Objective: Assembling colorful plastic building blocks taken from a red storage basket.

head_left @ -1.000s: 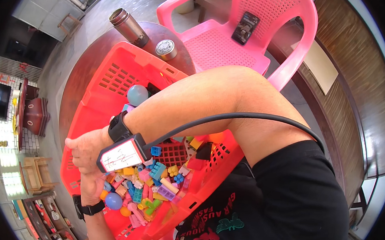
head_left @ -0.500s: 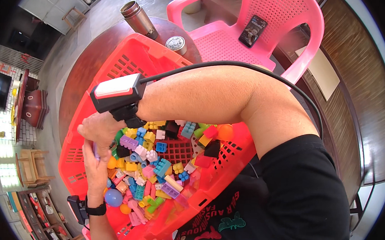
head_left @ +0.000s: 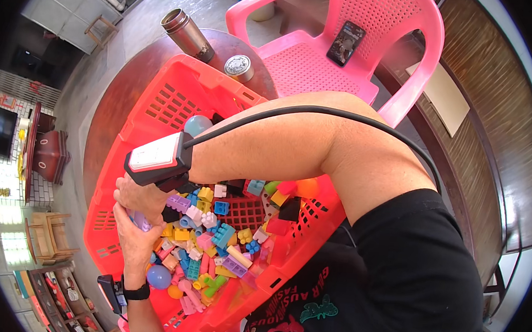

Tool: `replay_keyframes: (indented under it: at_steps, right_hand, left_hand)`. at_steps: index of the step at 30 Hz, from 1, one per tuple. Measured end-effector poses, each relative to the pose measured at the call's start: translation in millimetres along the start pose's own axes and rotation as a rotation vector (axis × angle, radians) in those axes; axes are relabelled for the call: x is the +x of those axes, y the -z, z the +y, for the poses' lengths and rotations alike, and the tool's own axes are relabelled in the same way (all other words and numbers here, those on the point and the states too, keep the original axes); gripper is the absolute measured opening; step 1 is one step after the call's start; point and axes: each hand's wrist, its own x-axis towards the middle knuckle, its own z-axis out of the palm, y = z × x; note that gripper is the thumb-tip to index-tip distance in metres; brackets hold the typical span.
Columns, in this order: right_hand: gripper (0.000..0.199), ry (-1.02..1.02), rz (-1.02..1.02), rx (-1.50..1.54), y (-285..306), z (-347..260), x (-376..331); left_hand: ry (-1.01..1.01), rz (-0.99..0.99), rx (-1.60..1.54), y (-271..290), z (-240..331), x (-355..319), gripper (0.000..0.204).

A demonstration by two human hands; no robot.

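Observation:
Over the left side of a red plastic basket point(head_left: 189, 77), my two hands meet around a small purple toy block point(head_left: 141, 221). My right hand point(head_left: 140, 195) grips it from above, its forearm crossing the basket from the right. From below, my left hand point(head_left: 136, 243) closes on the same block with thumb and fingers. Part of the block is hidden by the fingers. Beneath lie many coloured building blocks point(head_left: 221, 234), with a blue ball point(head_left: 159, 277) near my left wrist. A light blue ball point(head_left: 198, 126) shows behind my right forearm.
The basket stands by a round dark table point(head_left: 118, 94) bearing a metal thermos point(head_left: 190, 36) and a round lid point(head_left: 239, 68). Beyond is a pink plastic chair point(head_left: 298, 57) with a phone point(head_left: 346, 44) on it. A black cable point(head_left: 319, 110) runs along my right arm.
The view has shifted slightly. Both hands sit a little lower and farther right, and more of the purple block shows between them. The light blue ball has come into sight behind my right forearm.

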Motion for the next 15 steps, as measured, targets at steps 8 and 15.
replay_keyframes:
  at_steps: [8, 15]
  right_hand:
    - [0.055, -0.014, -0.018, 0.014, -2.0, -0.7, -2.6]
    - [0.057, -0.031, -0.024, 0.023, -5.1, -0.3, 4.9]
  left_hand:
    - [0.027, -0.061, -0.140, 5.5, 4.8, 7.0, 0.079]
    - [0.003, 0.027, -0.033, 6.9, 0.8, 9.2, 0.075]
